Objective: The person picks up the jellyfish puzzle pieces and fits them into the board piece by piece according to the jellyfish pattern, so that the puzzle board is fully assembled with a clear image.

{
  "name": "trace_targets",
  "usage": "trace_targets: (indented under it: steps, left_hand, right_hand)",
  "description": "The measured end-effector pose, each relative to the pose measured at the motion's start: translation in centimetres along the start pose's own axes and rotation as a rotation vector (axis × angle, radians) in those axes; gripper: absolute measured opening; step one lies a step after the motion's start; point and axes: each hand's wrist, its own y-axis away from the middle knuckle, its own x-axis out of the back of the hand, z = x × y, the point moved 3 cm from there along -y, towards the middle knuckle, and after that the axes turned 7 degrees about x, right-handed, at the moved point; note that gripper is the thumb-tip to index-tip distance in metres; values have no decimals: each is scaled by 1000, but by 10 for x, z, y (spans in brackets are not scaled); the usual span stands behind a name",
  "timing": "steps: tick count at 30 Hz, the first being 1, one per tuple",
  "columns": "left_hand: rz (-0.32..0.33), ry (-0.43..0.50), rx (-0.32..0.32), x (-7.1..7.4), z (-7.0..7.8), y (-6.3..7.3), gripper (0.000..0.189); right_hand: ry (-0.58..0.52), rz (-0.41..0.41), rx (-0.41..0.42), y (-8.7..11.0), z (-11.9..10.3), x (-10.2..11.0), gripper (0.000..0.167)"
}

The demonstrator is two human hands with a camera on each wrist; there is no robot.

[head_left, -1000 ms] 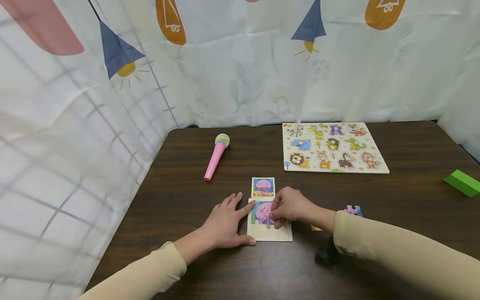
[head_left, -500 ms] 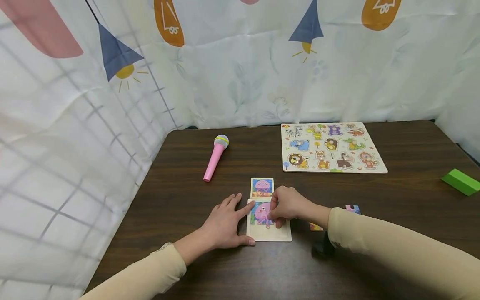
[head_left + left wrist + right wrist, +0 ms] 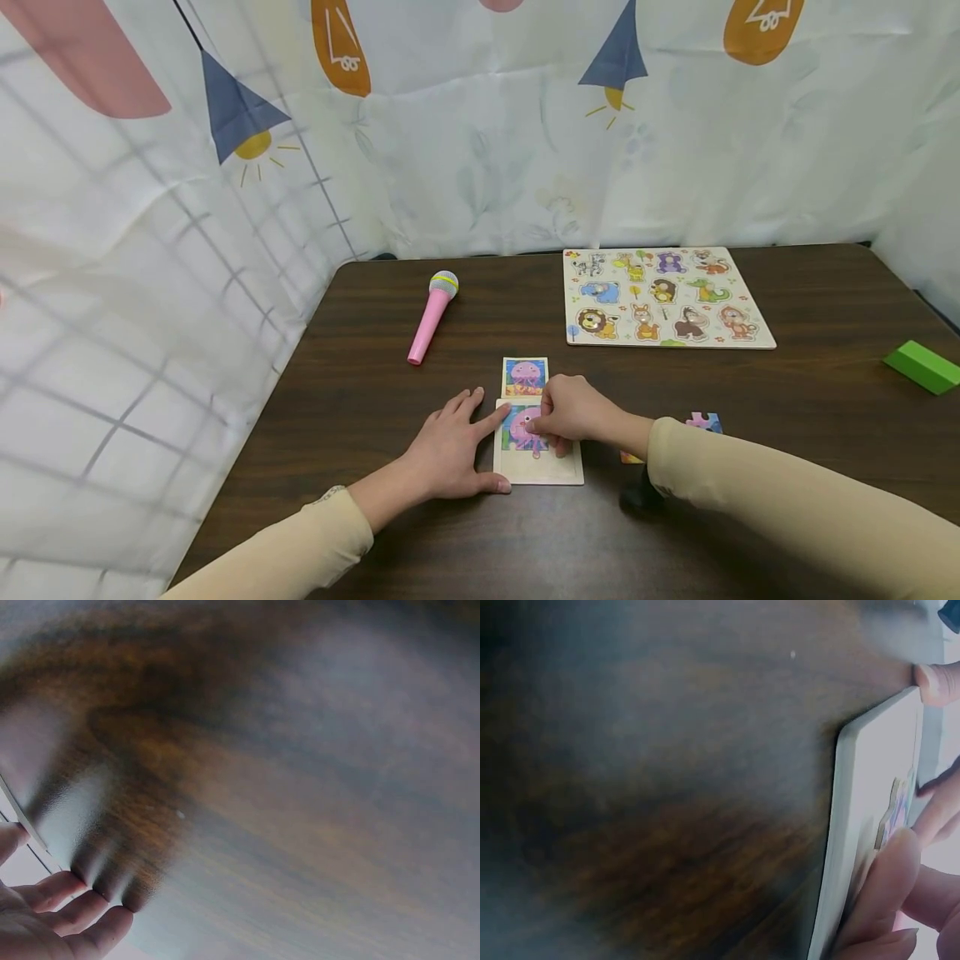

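Observation:
In the head view, my left hand (image 3: 452, 446) lies spread on the table, index fingertip and thumb at the left edge of a small pale puzzle tray (image 3: 540, 471). Jigsaw pieces in the tray's upper part form a pink jellyfish (image 3: 522, 425). My right hand (image 3: 581, 410) is bent over the tray's right side, its curled fingers and thumb pinching a jigsaw piece at the jellyfish, mostly hidden by the hand. The right wrist view shows the fingers close against the raised piece (image 3: 892, 817). Touching the tray's far side is a jellyfish picture card (image 3: 526, 377).
Loose jigsaw pieces (image 3: 705, 422) lie partly behind the right sleeve, near a dark object (image 3: 640, 498). A pink toy microphone (image 3: 431, 318) lies at the back left. An animal peg puzzle board (image 3: 667, 297) sits at the back, and a green block (image 3: 924, 367) at the right.
My right thumb has shifted slightly left and away from me over the jellyfish. The left hand keeps its place at the tray's edge.

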Motion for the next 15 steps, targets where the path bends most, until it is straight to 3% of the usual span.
trace_targets:
  steps: [15]
  left_hand:
    - [6, -2, 1, 0, 0, 1, 96]
  right_hand:
    - [103, 9, 62, 2, -2, -1, 36]
